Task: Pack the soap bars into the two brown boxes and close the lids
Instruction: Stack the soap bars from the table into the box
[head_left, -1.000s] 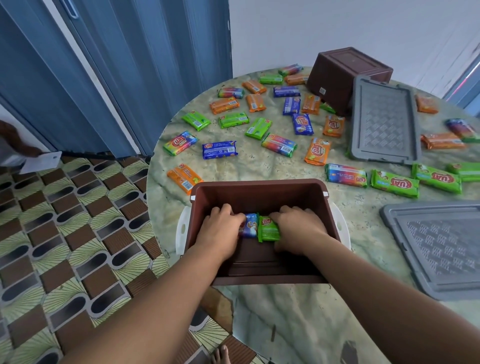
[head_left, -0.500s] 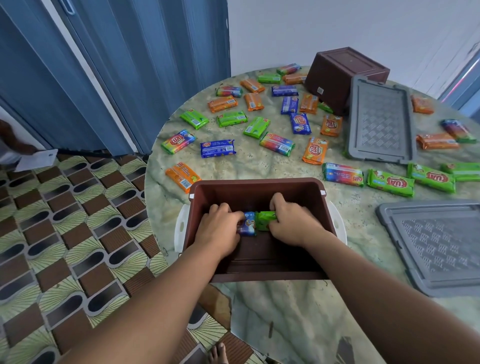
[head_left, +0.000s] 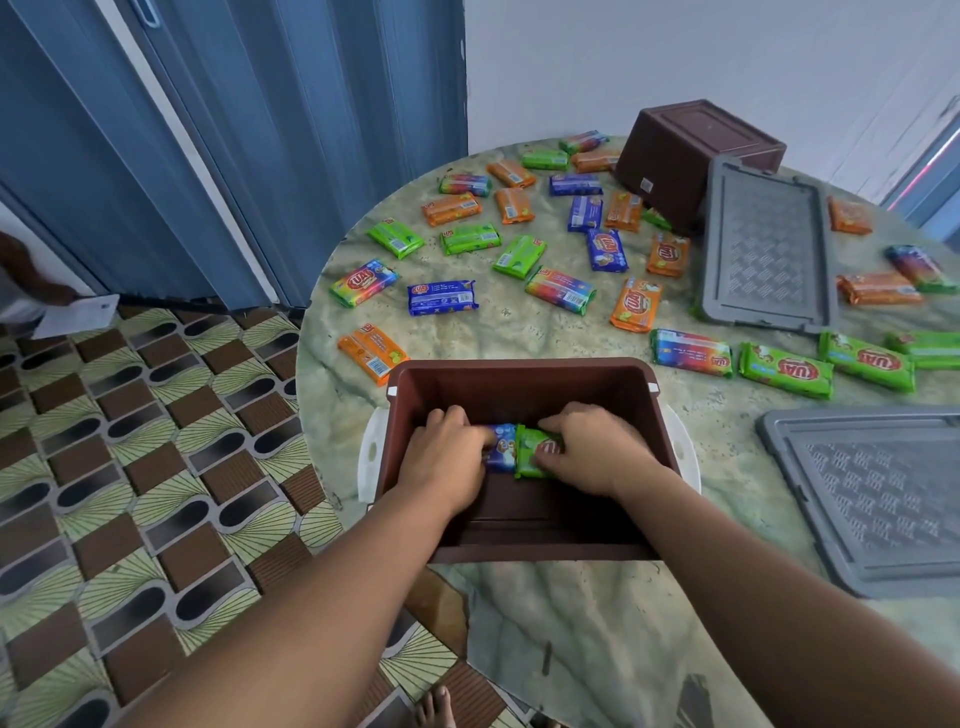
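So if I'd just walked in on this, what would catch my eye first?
Probably the two hands inside the open brown box at the table's near edge: the left hand holds a blue soap bar, the right hand a green soap bar. Beyond them, bright soap bars lie scattered over the marbled table, with a second brown box upside down at the far side.

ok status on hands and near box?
Both hands in near box: left hand on blue bar, right hand on green bar. Nothing blocking.

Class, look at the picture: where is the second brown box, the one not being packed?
The second brown box lies tipped at the table's far side, right of centre, beside a grey lid.
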